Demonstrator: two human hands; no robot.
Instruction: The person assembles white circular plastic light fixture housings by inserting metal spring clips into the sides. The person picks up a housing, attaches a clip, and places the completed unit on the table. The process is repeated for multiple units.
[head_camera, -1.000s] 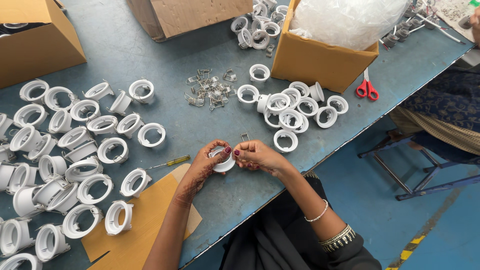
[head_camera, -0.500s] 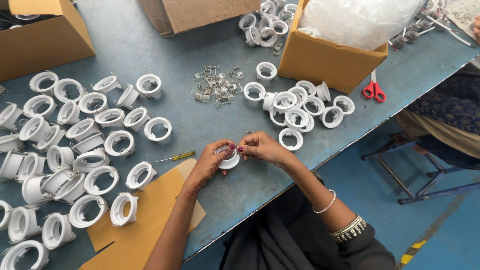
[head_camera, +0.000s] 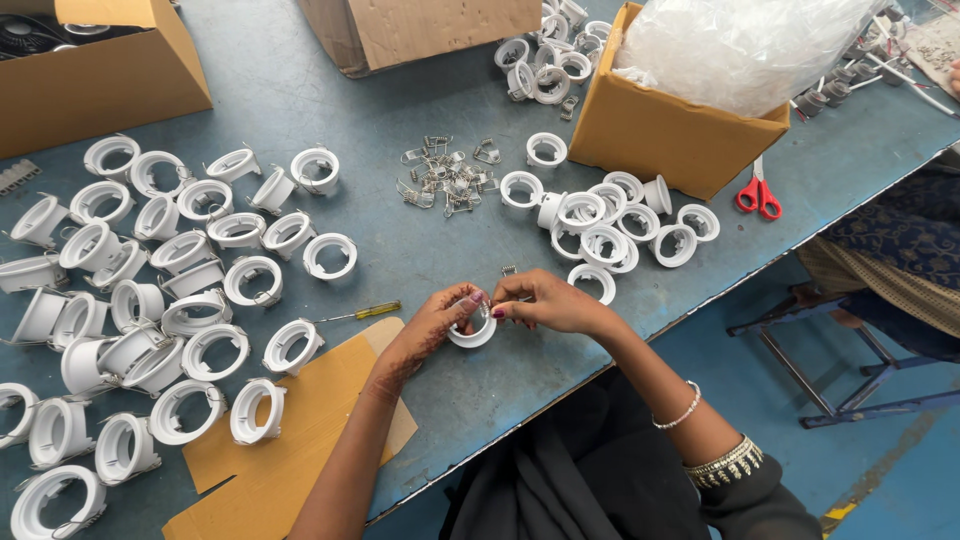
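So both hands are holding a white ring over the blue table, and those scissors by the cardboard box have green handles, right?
Not quite: the scissors beside the cardboard box have red handles, as the head view shows. The left hand and right hand do hold a white ring over the blue table.

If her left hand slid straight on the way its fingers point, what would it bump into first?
The left hand points right, already touching the white ring. Just past it is the right hand, so probably that, though depth is unclear.
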